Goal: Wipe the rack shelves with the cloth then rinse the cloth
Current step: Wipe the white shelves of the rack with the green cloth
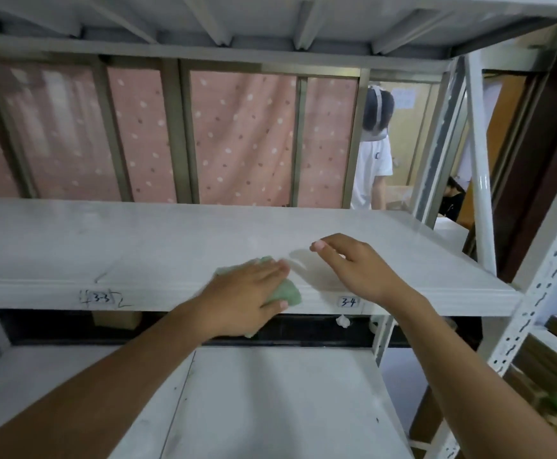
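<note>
A white metal rack fills the view. Its middle shelf (pixel 138 246) runs across at chest height, with labels "3-3" and "3-4" on the front lip. My left hand (pixel 240 298) lies flat on a pale green cloth (pixel 285 294) at the shelf's front edge, pressing it down; part of the cloth hangs over the lip. My right hand (pixel 353 263) hovers just right of it above the shelf, fingers loosely spread, holding nothing. A lower shelf (pixel 270 402) lies below my forearms.
The rack's perforated right upright (pixel 535 293) and a slanted brace (pixel 479 180) bound the shelf on the right. A pink dotted curtain (pixel 237 137) hangs behind. A person in a white shirt (pixel 371 160) stands beyond the rack at the back right. Boxes sit at far right.
</note>
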A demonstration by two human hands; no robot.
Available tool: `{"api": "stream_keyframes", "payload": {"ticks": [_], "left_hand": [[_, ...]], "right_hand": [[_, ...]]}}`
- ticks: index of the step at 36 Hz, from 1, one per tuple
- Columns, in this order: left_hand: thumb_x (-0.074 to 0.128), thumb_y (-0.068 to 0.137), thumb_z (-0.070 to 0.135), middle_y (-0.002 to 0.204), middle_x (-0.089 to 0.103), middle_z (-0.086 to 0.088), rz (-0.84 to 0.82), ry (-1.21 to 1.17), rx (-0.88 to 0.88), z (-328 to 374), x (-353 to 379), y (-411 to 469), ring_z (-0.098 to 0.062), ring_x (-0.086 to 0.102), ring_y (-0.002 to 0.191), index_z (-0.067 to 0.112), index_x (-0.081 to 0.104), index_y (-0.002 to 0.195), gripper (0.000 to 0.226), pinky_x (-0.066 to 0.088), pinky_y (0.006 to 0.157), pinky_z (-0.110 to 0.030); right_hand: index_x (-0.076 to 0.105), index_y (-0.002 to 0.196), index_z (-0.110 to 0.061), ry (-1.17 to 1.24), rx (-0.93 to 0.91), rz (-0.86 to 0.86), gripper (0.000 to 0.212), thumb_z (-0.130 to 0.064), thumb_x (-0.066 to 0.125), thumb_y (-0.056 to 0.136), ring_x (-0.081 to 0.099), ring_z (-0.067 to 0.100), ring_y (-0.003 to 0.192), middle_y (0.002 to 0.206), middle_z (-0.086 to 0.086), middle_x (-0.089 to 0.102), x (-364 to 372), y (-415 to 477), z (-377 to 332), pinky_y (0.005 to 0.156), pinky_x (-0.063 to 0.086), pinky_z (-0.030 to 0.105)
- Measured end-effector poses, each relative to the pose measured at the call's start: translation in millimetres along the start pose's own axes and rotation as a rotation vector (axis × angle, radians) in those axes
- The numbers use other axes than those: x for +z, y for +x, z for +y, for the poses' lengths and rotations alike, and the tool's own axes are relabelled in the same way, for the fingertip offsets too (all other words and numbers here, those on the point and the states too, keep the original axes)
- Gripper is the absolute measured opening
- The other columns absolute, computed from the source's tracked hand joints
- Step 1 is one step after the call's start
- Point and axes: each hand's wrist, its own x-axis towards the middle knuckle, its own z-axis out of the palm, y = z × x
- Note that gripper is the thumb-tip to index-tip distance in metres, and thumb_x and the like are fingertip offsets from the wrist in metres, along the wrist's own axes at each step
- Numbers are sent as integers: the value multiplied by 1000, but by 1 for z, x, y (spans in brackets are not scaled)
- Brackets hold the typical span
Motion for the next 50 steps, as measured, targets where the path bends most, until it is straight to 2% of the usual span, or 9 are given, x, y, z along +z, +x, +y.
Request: {"api": "stream_keyframes", "payload": {"ticks": [4, 11, 15, 17, 20, 32, 39, 44, 50], "left_hand": [[30, 105, 47, 154, 49, 0, 224, 68, 68, -3, 13, -27, -13, 44, 144, 16, 50, 149, 57, 11, 123, -28], [30, 109, 42, 163, 4, 24, 139, -149, 124, 7, 1, -48, 18, -10, 141, 30, 15, 161, 55, -17, 108, 0], [24, 102, 55, 158, 36, 18, 295, -89, 42, -11, -14, -65, 9, 34, 139, 28, 36, 155, 61, 22, 113, -5], [34, 102, 53, 119, 72, 8, 427, 94, 96, -22, -14, -72, -10, 70, 96, 26, 59, 135, 49, 58, 73, -25], [64, 95, 42, 62, 59, 6, 577, 325, 141, -37, -12, -81, -18, 57, 43, 21, 68, 91, 22, 36, 36, -23], [85, 73, 32, 60, 62, 6, 282, -987, -258, -74, -61, -98, -8, 55, 59, 8, 66, 87, 33, 43, 60, -26], [90, 74, 31, 84, 71, -22, 154, -983, -187, -74, -72, -81, -19, 60, 72, 15, 68, 94, 34, 44, 72, -35], [87, 77, 18, 99, 78, -6, -28, -992, -98, -72, -79, -58, -16, 74, 91, 18, 77, 99, 24, 58, 84, -29], [87, 78, 15, 84, 76, 15, 72, -733, 40, -26, -71, -2, -4, 67, 69, 28, 79, 89, 19, 56, 69, -24]], "right_hand": [[68, 116, -22, 4, -80, -37, 41, -51, 44, 100, 56, 3, 110, 117, -15, 64, 18, 21, -20, 98, 42, 24], [68, 113, -27, 18, -154, -110, 37, -52, 44, 100, 57, 0, 108, 115, -17, 64, 35, 31, -43, 98, 43, 26], [69, 114, -27, 59, -208, -151, 34, -49, 46, 100, 57, -2, 109, 115, -18, 65, 46, 33, -61, 100, 44, 27], [69, 114, -26, 120, -236, -199, 31, -46, 50, 100, 58, -2, 110, 114, -18, 65, 52, 33, -76, 100, 45, 28], [70, 115, -26, 198, -252, -322, 29, -44, 53, 99, 59, -2, 109, 113, -20, 67, 57, 35, -100, 100, 47, 28], [72, 112, -12, 388, 25, -727, 46, -49, 47, 99, 70, 25, 97, 107, 11, 74, 59, 39, -134, 91, 55, 36], [72, 98, -9, 370, 64, -690, 34, -41, 61, 95, 69, 23, 85, 91, 7, 73, 46, 35, -138, 78, 55, 33], [71, 98, -2, 329, 105, -512, 18, -18, 70, 89, 66, 19, 76, 84, 10, 71, 19, 22, -119, 72, 55, 32], [67, 98, -4, 215, 197, -394, 16, -11, 71, 85, 67, 24, 83, 94, 17, 72, -22, -3, -76, 85, 58, 40]]}}
